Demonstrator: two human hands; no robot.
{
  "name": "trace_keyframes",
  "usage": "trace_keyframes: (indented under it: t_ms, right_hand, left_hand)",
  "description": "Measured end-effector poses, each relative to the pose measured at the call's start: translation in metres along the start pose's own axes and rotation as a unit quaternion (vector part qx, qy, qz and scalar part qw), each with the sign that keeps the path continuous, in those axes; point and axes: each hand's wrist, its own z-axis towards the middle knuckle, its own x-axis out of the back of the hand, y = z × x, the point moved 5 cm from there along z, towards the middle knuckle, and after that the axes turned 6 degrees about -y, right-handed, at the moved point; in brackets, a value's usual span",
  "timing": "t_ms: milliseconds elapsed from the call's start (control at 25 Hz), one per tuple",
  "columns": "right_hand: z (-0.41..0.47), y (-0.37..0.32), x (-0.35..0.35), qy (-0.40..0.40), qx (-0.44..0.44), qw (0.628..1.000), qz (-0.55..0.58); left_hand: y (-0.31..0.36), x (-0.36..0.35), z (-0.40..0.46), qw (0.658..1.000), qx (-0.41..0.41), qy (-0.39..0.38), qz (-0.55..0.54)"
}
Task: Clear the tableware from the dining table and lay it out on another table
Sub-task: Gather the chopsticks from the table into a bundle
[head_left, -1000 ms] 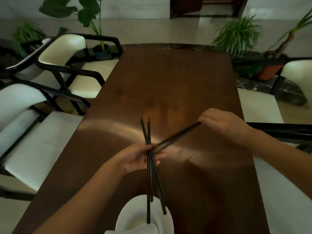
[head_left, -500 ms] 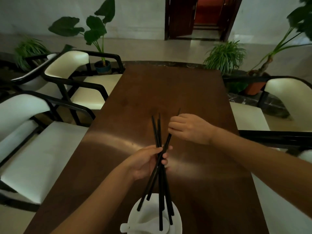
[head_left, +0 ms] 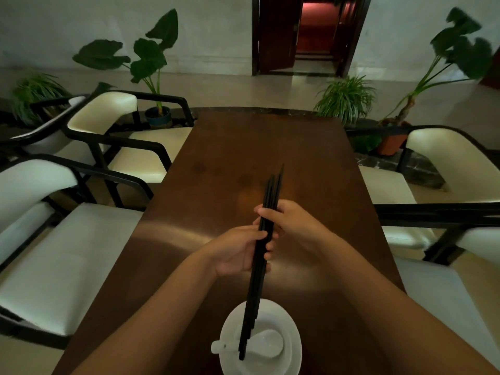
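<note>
The dining table (head_left: 265, 147), a long slab of dark polished wood with a soft glare across its middle, is the landmark here. Cream padded chairs (head_left: 151, 150) with black tube frames stand along both its long sides, and leafy potted plants (head_left: 346, 100) sit beyond its far end.

What has changed: a second ago the right hand (head_left: 290, 221) was out toward the table's right side, feeding one slanted stick into the bunch. Now it has come in above the table's middle and joined the left hand (head_left: 238, 253), so the black chopsticks (head_left: 261, 253) that were splayed and crossed lie gathered into one tight, nearly parallel bundle. I judge that the collecting step is about finished and the bundle is ready to leave this table.

Both hands curl around the bundle, the left gripping lower down, the right wrapped just above it, fingers closed on the sticks. The chopsticks are thin, straight, matte black rods held in the air above the table, upper tips pointing toward the far end, lower ends hanging over the white dish (head_left: 289, 353) at the near edge. That dish is round, smooth, glazed ceramic; whether it is one piece or a stack I cannot tell. A white ceramic spoon (head_left: 266, 346) rests in it, stubby handle pointing left.
</note>
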Motion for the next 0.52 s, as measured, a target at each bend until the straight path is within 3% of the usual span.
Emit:
trace_keyframes:
  t_ms: [120, 240, 360, 440, 520]
  right_hand:
    - [-0.005, -0.019, -0.005, -0.008, 0.02, 1.0, 0.004]
    - [-0.009, -0.048, -0.002, 0.05, 0.068, 0.996, -0.016]
    - [-0.018, -0.084, 0.016, 0.132, 0.142, 0.981, -0.028]
    - [-0.028, -0.106, 0.025, 0.164, 0.197, 0.966, -0.032]
    - [-0.034, -0.12, 0.026, 0.181, 0.23, 0.955, -0.045]
  left_hand:
    - [0.006, 0.002, -0.007, 1.0, 0.001, -0.012, 0.022]
    - [0.007, 0.012, -0.014, 0.999, -0.032, -0.013, -0.015]
    - [-0.014, 0.035, -0.019, 0.983, -0.093, 0.058, -0.15]
    - [-0.035, 0.048, -0.021, 0.95, -0.142, 0.111, -0.254]
    - [-0.045, 0.046, -0.018, 0.913, -0.187, 0.099, -0.349]
